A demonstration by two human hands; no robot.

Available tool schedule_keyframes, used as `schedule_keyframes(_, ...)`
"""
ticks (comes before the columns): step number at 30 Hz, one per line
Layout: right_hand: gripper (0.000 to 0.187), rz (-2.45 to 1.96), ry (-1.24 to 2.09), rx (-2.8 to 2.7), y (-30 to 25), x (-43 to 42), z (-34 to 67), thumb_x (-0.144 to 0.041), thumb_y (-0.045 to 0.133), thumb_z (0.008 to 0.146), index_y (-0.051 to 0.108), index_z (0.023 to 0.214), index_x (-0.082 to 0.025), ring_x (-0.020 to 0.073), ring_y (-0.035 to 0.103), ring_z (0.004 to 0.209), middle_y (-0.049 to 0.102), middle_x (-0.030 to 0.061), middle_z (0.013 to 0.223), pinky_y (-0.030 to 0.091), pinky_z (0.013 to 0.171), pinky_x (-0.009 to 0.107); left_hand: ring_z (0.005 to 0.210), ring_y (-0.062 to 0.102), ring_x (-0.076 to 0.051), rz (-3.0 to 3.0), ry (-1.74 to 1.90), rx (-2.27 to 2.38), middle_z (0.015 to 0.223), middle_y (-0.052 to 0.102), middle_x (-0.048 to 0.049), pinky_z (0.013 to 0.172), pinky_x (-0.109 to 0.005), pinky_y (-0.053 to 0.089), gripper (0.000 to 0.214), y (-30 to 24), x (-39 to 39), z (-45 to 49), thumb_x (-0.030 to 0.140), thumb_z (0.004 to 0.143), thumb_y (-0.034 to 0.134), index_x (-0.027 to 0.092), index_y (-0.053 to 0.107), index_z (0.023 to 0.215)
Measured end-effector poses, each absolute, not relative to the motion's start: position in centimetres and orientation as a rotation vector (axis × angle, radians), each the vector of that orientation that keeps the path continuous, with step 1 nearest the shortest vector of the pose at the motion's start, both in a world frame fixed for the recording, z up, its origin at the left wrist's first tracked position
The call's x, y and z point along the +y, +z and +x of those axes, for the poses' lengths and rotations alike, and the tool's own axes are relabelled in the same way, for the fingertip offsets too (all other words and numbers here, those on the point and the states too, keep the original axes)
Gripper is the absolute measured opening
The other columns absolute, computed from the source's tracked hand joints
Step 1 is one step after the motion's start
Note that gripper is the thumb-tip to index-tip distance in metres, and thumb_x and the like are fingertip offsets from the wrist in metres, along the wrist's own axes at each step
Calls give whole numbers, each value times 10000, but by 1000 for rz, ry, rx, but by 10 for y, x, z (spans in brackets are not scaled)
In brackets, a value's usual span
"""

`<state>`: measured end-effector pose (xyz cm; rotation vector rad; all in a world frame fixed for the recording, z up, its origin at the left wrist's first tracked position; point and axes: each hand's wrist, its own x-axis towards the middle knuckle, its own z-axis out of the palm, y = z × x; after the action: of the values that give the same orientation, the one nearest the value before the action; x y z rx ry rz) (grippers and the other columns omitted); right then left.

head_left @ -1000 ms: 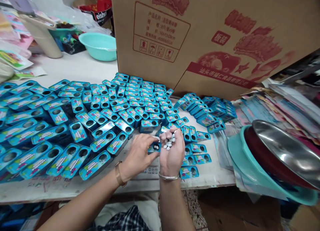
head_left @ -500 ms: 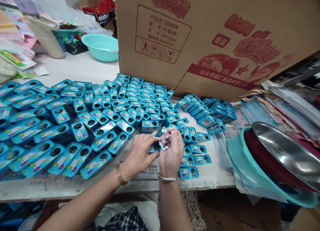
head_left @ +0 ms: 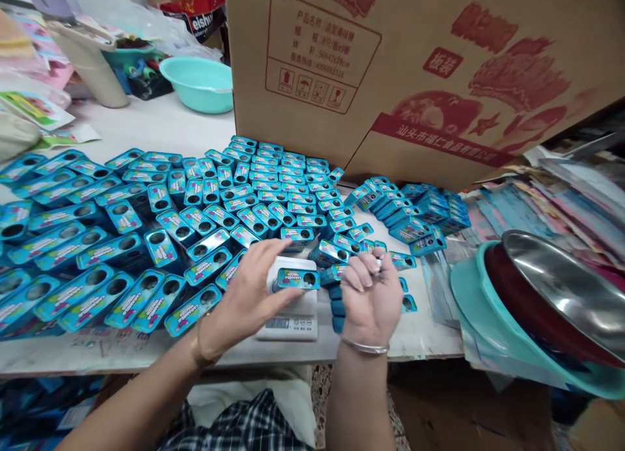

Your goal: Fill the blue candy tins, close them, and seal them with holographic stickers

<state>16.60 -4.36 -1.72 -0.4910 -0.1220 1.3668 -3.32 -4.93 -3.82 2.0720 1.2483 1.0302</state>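
Note:
My left hand [head_left: 247, 298] has its fingers stretched out beside a small blue tin [head_left: 296, 279] that lies on a little white scale [head_left: 291, 311] at the table's front edge; its fingertips touch the tin's left end. My right hand [head_left: 371, 296] is curled into a loose fist, palm up, just right of the scale; small white candies were in it a moment ago and a trace of white shows between the fingers. Many more blue tins [head_left: 146, 243] with round windows cover the table to the left and behind.
A big cardboard box [head_left: 415, 73] stands behind the tins. A steel bowl [head_left: 561, 288] sits in a teal basin [head_left: 488, 334] at the right. Another teal basin [head_left: 200, 80] and a white jug [head_left: 90, 70] are at the back left. Printed sheets [head_left: 551, 204] lie at the right.
The tin held between both hands now lies on the scale. My right hand, open with white candies a second ago, has closed and drawn right. My left hand has opened.

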Motion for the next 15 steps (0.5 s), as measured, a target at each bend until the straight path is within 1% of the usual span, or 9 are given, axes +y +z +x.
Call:
schedule_keyframes(2,260,-451,1340,-107,-11,-50,178,-251,317,995,497,822,-178,51,302,434,367,-78,602,244,385,161,1259,477,-244,2018,1085,1351,1343,536,-54,1084,-412,378,567,-30,-52,-47,372,837,677,278,465,1355)
schedule_keyframes(5,305,-431,1305,-91,-7,-59,190,-260,262,1008,496,828,-182,57,305,433,373,-74,600,252,388,172,1230,515,-241,1960,1116,1456,1305,574,-36,1084,-408,380,502,-27,-56,-60,374,845,666,282,516,1315)
schedule_keyframes(9,300,-429,1317,-73,-10,-65,196,-249,256,1009,491,834,-185,60,304,433,374,-74,599,249,389,175,1198,547,-235,1947,1102,1474,1276,597,-36,1068,-400,398,480,-32,-60,-63,389,842,668,272,539,1289)
schedule_keyframes(12,276,-426,1321,-65,-14,-68,198,-232,279,1003,484,824,-186,58,300,434,372,-75,602,242,389,174,1184,557,-238,1965,1078,1474,1274,599,-44,1035,-399,427,474,-36,-62,-60,394,844,663,269,543,1284)
schedule_keyframes(15,251,-414,1323,-60,-17,-70,198,-224,311,995,479,813,-186,57,302,438,371,-76,607,245,395,175,1188,551,-234,1992,1045,1467,1276,596,-43,1036,-399,426,464,-39,-64,-58,386,845,664,273,547,1279)
